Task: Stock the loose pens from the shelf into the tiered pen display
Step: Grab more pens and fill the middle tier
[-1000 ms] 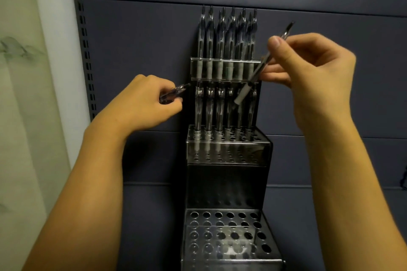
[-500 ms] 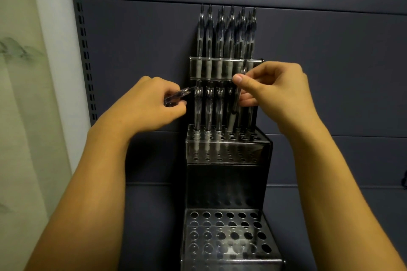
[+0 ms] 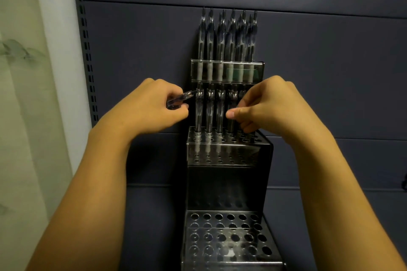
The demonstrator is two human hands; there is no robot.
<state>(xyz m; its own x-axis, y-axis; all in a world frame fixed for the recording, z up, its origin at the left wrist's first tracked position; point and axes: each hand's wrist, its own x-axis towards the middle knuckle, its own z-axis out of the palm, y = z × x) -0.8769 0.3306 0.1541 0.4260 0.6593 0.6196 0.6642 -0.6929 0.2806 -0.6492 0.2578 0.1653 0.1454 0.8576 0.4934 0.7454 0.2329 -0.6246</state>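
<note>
A tiered pen display (image 3: 229, 149) of clear dark plastic stands against the dark back panel. Its top tier (image 3: 226, 70) holds a row of upright pens (image 3: 229, 35). The middle tier (image 3: 226, 138) has several pens standing in its back holes. My right hand (image 3: 271, 107) pinches one upright pen (image 3: 230, 125) that stands in a middle-tier hole. My left hand (image 3: 149, 107) is closed around loose pens (image 3: 178, 100), whose clear ends poke out toward the display. The bottom tier (image 3: 229, 237) shows only bare holes.
A dark slatted back panel (image 3: 330, 72) fills the view behind the display. A slotted metal upright (image 3: 87, 50) runs down the left edge. A pale wall (image 3: 26, 116) lies further left.
My right hand came down from upper right with a tilted pen, stood it upright and lowered it into a middle-tier hole. My left hand shifted slightly toward the display.
</note>
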